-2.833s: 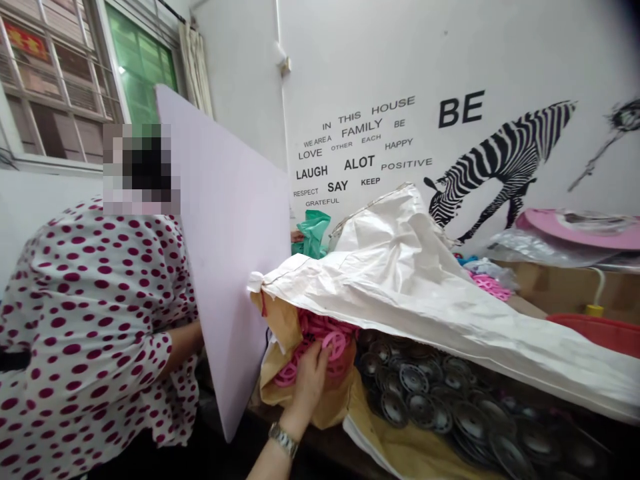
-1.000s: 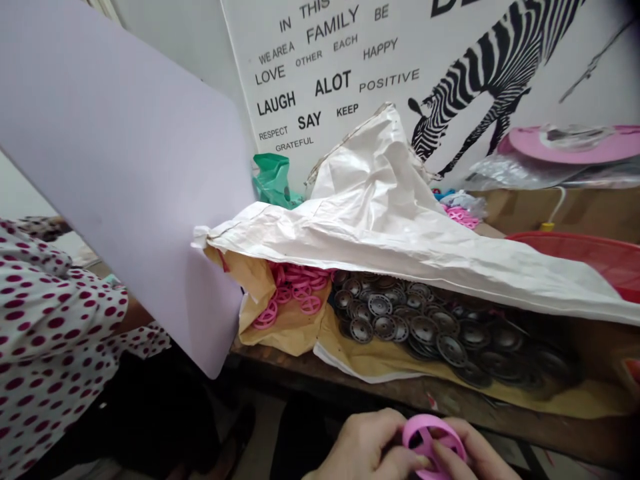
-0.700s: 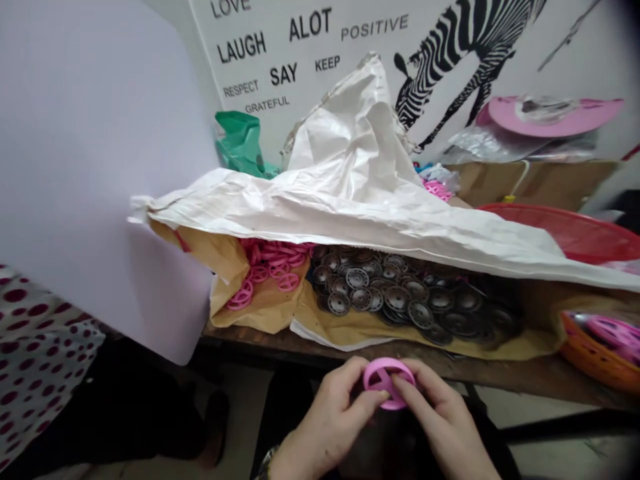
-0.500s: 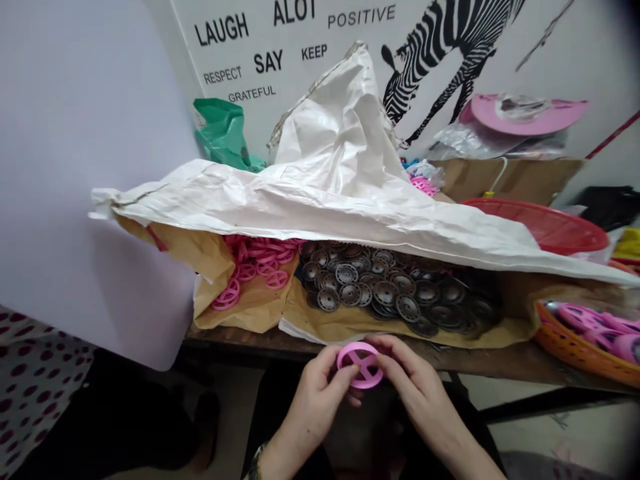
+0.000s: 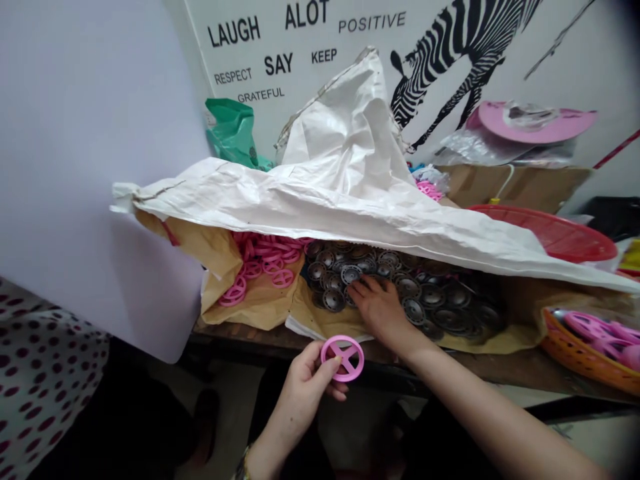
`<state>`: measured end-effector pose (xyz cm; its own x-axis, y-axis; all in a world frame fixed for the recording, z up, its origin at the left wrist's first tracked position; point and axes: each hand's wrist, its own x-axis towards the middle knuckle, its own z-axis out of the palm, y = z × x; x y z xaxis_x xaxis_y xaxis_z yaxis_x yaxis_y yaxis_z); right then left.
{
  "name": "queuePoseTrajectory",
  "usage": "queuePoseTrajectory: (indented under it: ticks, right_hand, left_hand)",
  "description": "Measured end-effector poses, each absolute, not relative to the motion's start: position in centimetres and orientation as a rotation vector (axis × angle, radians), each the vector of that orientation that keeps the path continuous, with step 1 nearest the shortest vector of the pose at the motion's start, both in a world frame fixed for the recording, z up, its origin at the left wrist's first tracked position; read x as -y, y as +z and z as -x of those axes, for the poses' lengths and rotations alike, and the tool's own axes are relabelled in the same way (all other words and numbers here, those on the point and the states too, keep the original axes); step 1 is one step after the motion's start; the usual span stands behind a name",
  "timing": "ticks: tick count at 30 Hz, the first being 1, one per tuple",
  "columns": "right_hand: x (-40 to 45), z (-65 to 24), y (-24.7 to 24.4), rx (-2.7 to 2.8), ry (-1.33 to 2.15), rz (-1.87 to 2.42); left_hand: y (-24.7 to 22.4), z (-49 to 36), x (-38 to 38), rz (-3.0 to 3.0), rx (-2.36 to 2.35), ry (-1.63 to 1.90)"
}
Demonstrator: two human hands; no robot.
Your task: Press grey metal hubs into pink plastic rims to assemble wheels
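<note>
My left hand [image 5: 310, 380] is closed on a pink plastic wheel [image 5: 354, 370] with a round rim and crossed spokes. The thumb lies on the wheel's face, and the fingers are behind it, in front of the table edge. Beyond it, my right hand [image 5: 381, 308] reaches into a heap of dark grey round discs [image 5: 333, 300] with slotted rims. Its fingers are spread over the discs and touch them; the thumb is mostly hidden. Left of the discs lies a pile of pink spoked wheels [image 5: 283, 278] on brown paper.
A white sack [image 5: 320, 207] stretches above both piles. At right stands an orange basket [image 5: 575, 360] with pink parts; a red basket [image 5: 565, 233] is behind. A pale panel [image 5: 125, 200] stands at left, beside a person in dotted clothing [image 5: 45, 380]. The wooden table edge [image 5: 480, 370] runs across.
My right hand has let go of the pink wheel and moved forward onto the dark discs. My left hand keeps the wheel, slightly further left. The view has shifted a little.
</note>
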<state>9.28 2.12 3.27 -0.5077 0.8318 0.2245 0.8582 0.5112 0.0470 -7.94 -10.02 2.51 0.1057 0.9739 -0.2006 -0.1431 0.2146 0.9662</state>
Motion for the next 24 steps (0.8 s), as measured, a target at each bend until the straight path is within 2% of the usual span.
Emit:
queuePoseTrajectory:
  ticks: [8, 12, 15, 20, 24]
  right_hand:
    - [-2.7, -9.7, 2.8, 2.52, -0.185, 1.455]
    - [-1.9, -10.9, 3.5, 2.325, -0.046, 1.404]
    - [-0.8, -11.9, 3.7, 2.06, 0.208, 1.314]
    - [2.6, -12.7, 3.9, 1.629, 0.826, 1.257]
    - [5.1, -12.5, 3.8, 1.452, 1.12, 1.197]
  left_hand:
    - [2.6, 8.5, 9.9, -0.9, -1.142, 1.127]
    - [2.5, 8.4, 9.8, -0.816, -1.132, 1.167]
    - [2.4, 8.3, 9.5, -0.758, -1.108, 1.188]
    - [2.8, 7.7, 9.2, -0.738, -1.102, 1.181]
    - [3.0, 7.1, 9.1, -0.78, -1.124, 1.148]
